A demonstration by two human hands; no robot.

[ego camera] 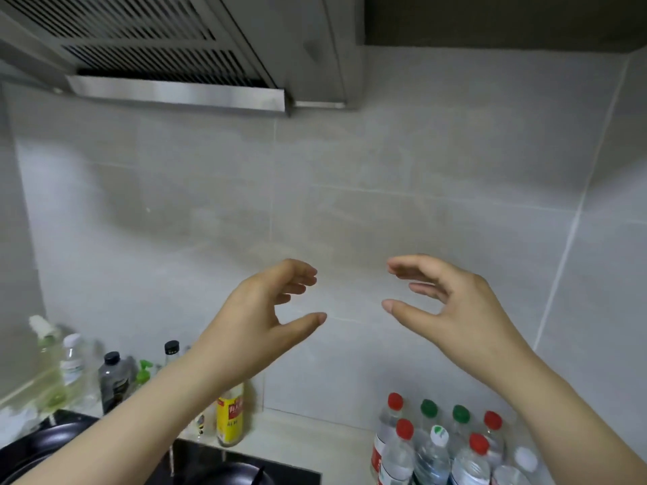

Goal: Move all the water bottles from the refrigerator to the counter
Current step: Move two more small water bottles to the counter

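We see a grey tiled wall (420, 169) filling most of the view, with a steel range hood (175, 47) at top left. Two bare forearms come up from the near edge.

The left hand (266, 309) and right hand (444, 302) are raised side by side in front of the wall, well above the worktop (308, 435). Both are loosely cupped and face each other. On each, the fingers are gently curved and the thumb stands apart from them. Neither hand holds or touches anything, and there is a gap between the two.

Low in the frame is the pale worktop, with a black hob (280, 467) set into it at near left and a dark pan (45, 439) on the left edge.

The water bottles (434, 446) stand upright in a tight cluster on the worktop at near right, against the wall. They are clear plastic with red, green and white caps, and the frame edge cuts off the nearest ones.

Along the far left of the worktop is a row of other bottles:
- a yellow-labelled bottle (230, 418) just beside the hob
- a dark grey bottle (113, 379)
- a green pump top (143, 371)
- a clear white-capped bottle (72, 362)

The labels are too blurred for us to read.
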